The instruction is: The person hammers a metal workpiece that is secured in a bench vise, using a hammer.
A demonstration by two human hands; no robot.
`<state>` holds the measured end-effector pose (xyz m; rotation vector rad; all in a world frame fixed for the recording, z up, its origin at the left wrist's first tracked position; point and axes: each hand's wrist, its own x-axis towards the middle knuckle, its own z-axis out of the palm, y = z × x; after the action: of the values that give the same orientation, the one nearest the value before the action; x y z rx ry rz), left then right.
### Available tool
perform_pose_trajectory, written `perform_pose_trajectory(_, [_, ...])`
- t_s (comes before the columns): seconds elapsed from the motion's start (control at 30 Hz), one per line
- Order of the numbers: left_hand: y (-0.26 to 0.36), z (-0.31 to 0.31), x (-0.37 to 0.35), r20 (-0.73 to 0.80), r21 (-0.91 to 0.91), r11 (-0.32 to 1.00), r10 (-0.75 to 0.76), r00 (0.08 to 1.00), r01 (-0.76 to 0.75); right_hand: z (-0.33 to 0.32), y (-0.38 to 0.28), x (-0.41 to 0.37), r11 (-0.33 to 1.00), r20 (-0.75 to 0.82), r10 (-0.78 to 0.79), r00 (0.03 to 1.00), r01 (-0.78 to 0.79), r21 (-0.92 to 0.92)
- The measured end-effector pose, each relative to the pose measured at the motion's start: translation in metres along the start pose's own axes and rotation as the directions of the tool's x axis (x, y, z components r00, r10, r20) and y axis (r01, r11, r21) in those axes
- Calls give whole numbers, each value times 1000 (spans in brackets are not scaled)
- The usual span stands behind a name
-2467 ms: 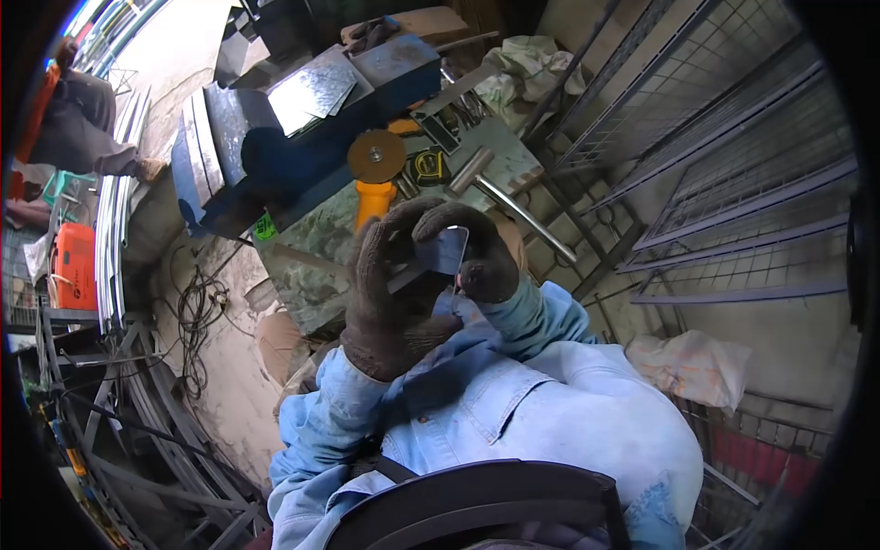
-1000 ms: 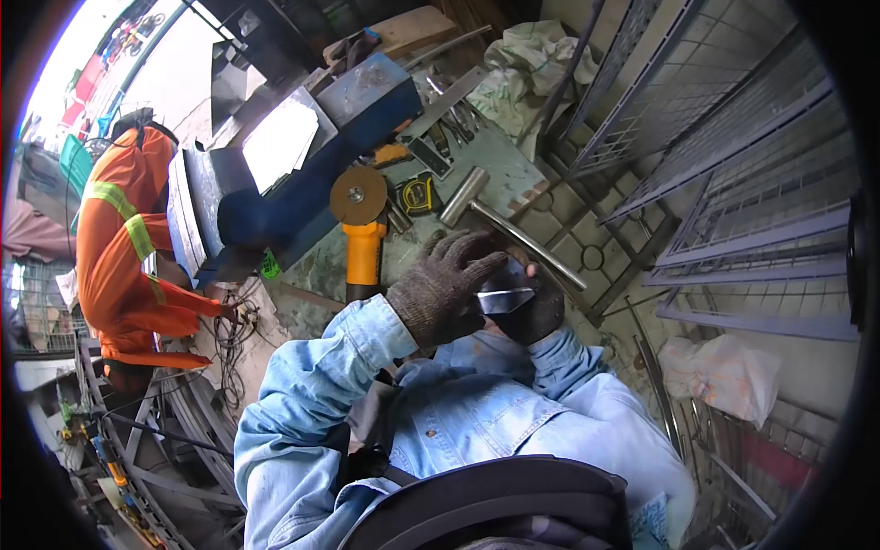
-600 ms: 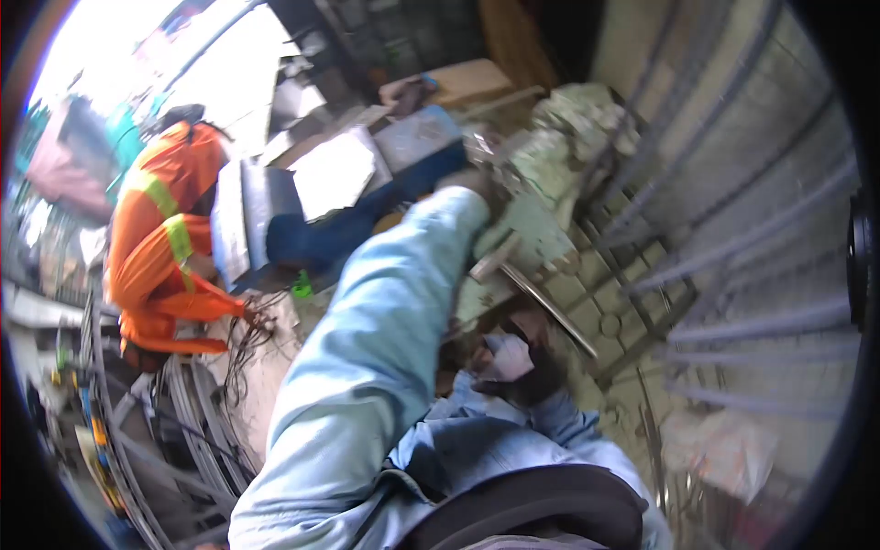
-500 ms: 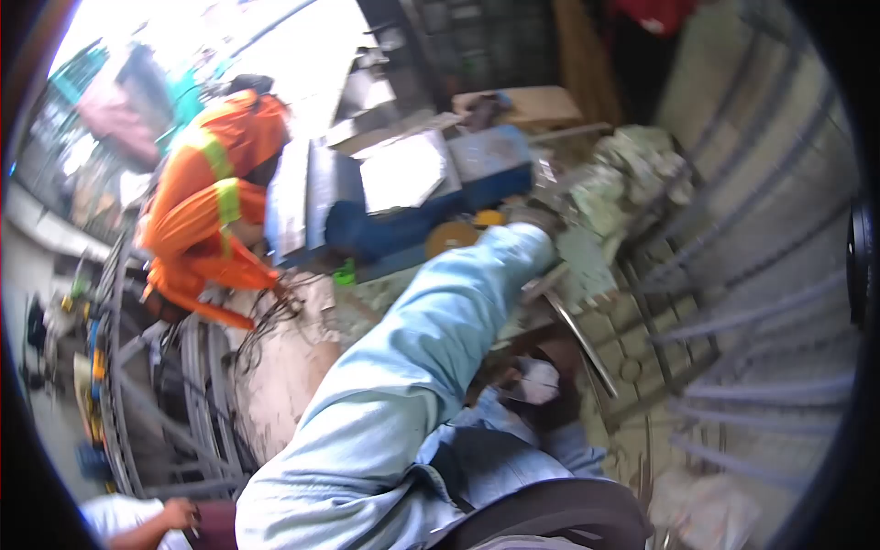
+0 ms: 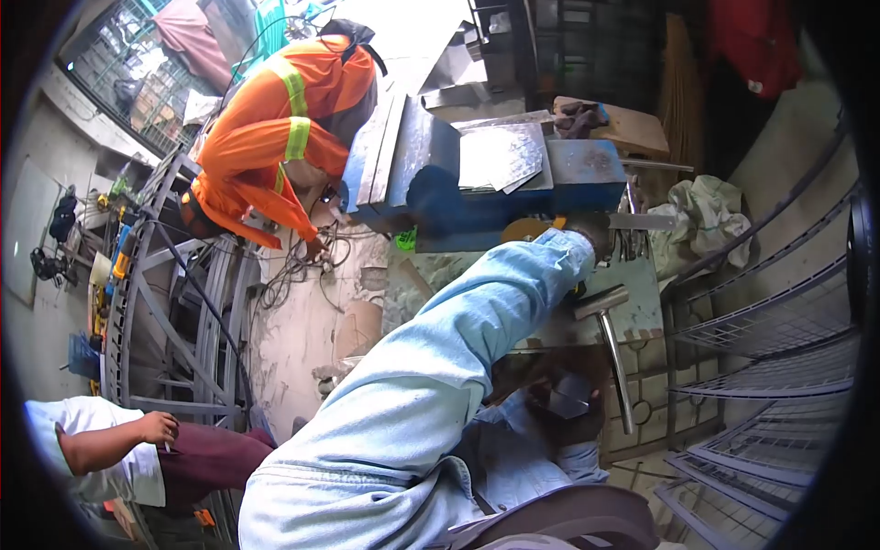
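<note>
My left arm, in a light denim sleeve, stretches up and across to the bench. My left hand (image 5: 591, 235) is at the tool end of the blue metal machine body (image 5: 431, 197); its fingers are mostly hidden. A flat metal strip (image 5: 646, 222) sticks out just beyond it, and whether I hold the strip cannot be made out. Several slim metal tools (image 5: 626, 246) lie beside that hand. Lower down, in shadow, my right hand (image 5: 594, 403) is closed on a small grey angular piece (image 5: 570, 396). Near it rests a hammer (image 5: 610, 335), its metal handle pointing toward me.
A person in orange workwear (image 5: 266, 137) bends over cables (image 5: 316, 257) at the left. Another person's hand (image 5: 160, 428) shows at lower left. Metal sheets (image 5: 500, 154) lie on the blue machine. Wire racks (image 5: 779, 367) stand right, near a white sack (image 5: 701, 215). Steel frames (image 5: 183, 321) stand left.
My view has shifted, so the bench and orange-clad person appear farther right and higher. The picture is sharper. My left hand stays near the tools, and the grey piece stays at my right hand.
</note>
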<state>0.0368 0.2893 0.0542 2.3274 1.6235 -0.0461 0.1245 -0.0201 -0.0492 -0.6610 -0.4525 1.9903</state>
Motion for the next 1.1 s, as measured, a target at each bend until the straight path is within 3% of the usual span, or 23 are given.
perform_pose_trajectory(0.03, [-6,1,-9,-162,-138,990,-16,987,-7,2,-3,-4,998,-11,8,1000,-7,59])
perform_pose_trajectory(0.07, [-7,-2,-12,-163,-143,990,-18,986,-6,4,-7,-8,993,-20,13,1000,-10,119])
perform_pose_trajectory(0.13, [-5,-11,-14,-67,-52,997,45,997,-49,10,-12,-13,970,-37,17,999,-8,242])
perform_pose_trajectory(0.23, [-8,-3,0,-32,-62,997,52,998,-54,22,-24,-21,911,-60,16,998,11,413])
perform_pose_trajectory(0.37, [-4,-32,-30,59,-122,992,38,998,-31,27,-26,-25,919,-62,28,998,-2,395])
perform_pose_trajectory(0.43, [-9,-51,-52,103,133,855,490,865,-501,28,-21,-26,897,-104,45,994,6,442])
perform_pose_trajectory(0.47, [-12,-51,-55,96,140,858,485,869,-494,31,-19,-24,899,-93,44,995,1,437])
perform_pose_trajectory(0.57, [-12,-51,-73,-211,-17,840,527,823,-542,40,-20,-19,880,-136,60,989,12,476])
perform_pose_trajectory(0.6, [-11,-53,-86,-220,-14,842,523,823,-539,46,-23,-18,924,-63,-33,997,55,378])
perform_pose_trajectory(0.67, [-12,-58,-114,-510,-260,681,506,696,-685,58,-32,-13,956,39,-121,992,106,273])
perform_pose_trajectory(0.73, [-9,-68,-164,-652,-458,500,373,660,-735,75,-44,-14,939,-27,-244,969,243,242])
perform_pose_trajectory(0.77, [-12,-66,-186,-703,-489,437,315,638,-755,87,-57,-12,952,-61,-305,950,304,-31])
perform_pose_trajectory(0.8, [-14,-61,-206,-747,-515,369,251,616,-774,80,-58,-4,916,36,-394,919,389,98])
perform_pose_trajectory(0.87, [-21,-34,-239,-671,-671,299,146,727,-679,96,-70,10,867,-20,-485,874,484,118])
perform_pose_trajectory(0.9, [-16,-30,-260,-599,-789,163,8,801,-592,90,-72,21,845,109,-533,839,521,120])
perform_pose_trajectory(0.93, [-15,-11,-268,-482,-871,-82,-51,875,-485,108,-80,31,852,188,-520,834,522,38])
perform_pose_trajectory(1.0, [-31,-18,-290,-601,-782,205,2,800,-588,133,-76,37,884,224,-436,871,369,288])
perform_pose_trajectory(1.03, [-39,-23,-299,-611,-776,210,-14,791,-595,141,-71,41,891,242,-424,873,355,282])
perform_pose_trajectory(1.1, [-57,-32,-319,-369,-909,-200,-23,929,-366,156,-58,47,917,202,-377,904,334,217])
